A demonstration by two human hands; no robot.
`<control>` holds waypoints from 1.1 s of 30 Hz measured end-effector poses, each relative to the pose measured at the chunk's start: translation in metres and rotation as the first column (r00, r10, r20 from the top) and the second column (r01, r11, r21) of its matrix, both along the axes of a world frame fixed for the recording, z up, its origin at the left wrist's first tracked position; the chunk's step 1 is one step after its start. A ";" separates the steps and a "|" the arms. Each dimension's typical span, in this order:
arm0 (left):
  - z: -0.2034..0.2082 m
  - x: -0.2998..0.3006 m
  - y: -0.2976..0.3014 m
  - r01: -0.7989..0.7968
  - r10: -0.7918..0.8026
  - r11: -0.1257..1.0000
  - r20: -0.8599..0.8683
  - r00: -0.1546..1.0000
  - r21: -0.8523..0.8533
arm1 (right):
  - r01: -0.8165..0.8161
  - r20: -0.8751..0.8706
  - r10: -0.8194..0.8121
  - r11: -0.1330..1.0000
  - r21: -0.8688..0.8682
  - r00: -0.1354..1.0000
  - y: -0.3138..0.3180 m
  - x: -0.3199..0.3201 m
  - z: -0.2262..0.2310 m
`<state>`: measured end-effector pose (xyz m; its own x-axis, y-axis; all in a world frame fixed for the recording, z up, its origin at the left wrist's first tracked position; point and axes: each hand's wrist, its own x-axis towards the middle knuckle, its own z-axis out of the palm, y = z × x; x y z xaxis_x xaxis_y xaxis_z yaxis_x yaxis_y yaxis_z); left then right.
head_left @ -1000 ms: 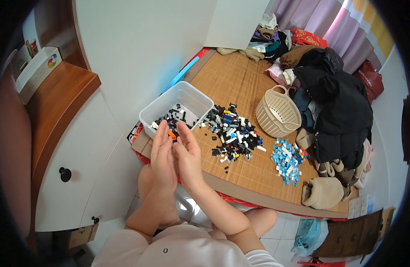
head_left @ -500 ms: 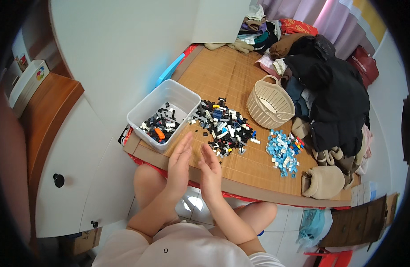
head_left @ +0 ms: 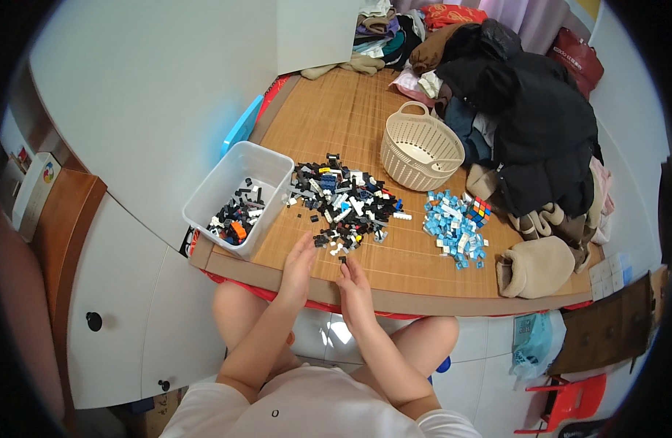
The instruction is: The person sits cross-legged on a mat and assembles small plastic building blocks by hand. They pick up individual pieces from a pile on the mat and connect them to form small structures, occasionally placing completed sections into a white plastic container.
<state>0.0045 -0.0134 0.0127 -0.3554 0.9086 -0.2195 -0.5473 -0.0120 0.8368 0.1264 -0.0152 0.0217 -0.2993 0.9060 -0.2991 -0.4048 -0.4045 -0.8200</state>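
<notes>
Both my hands are at the near edge of a bamboo-mat surface (head_left: 336,95), palms facing with a gap between them. My left hand (head_left: 299,269) has its fingers stretched out, close to the near side of a pile of black, grey and white toy building bricks (head_left: 350,201). My right hand (head_left: 356,292) is open too, fingers extended; a small black brick (head_left: 343,260) lies by its fingertips, and whether they touch is unclear. Left of the pile stands a clear plastic bin (head_left: 277,164) holding more dark bricks and an orange piece (head_left: 239,229).
Right of the pile lie blue and white small pieces (head_left: 452,230) and a colourful puzzle cube (head_left: 479,210). Behind them stands a beige basket (head_left: 422,150). Heaped clothes (head_left: 544,131) fill the far right. A blue lid (head_left: 242,125) leans against the white cabinet.
My view has shifted, so the scene sits further left. My hands have moved slightly apart, and the right one is now lower, beside the small black brick.
</notes>
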 end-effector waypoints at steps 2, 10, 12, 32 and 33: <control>-0.002 -0.002 0.001 0.015 -0.015 1.000 0.001 1.000 0.007 | -0.013 0.006 0.013 1.000 0.027 1.000 0.008 -0.007 0.000; 0.007 -0.002 0.001 0.106 -0.115 0.992 -0.133 0.984 -0.074 | 0.014 0.051 -0.015 0.999 0.031 0.999 0.021 -0.007 -0.006; 0.004 -0.001 0.001 0.102 -0.113 0.992 -0.178 0.978 -0.068 | 0.032 0.071 -0.035 0.998 0.052 0.997 0.021 -0.004 -0.006; -0.012 0.018 0.008 0.114 -0.116 0.993 -0.136 0.984 -0.023 | 0.067 0.121 -0.073 0.996 0.060 0.990 0.028 -0.017 0.002; -0.012 0.017 0.007 0.106 -0.108 0.994 -0.125 0.986 -0.024 | 0.070 0.118 -0.078 0.995 0.070 0.990 0.029 -0.016 0.002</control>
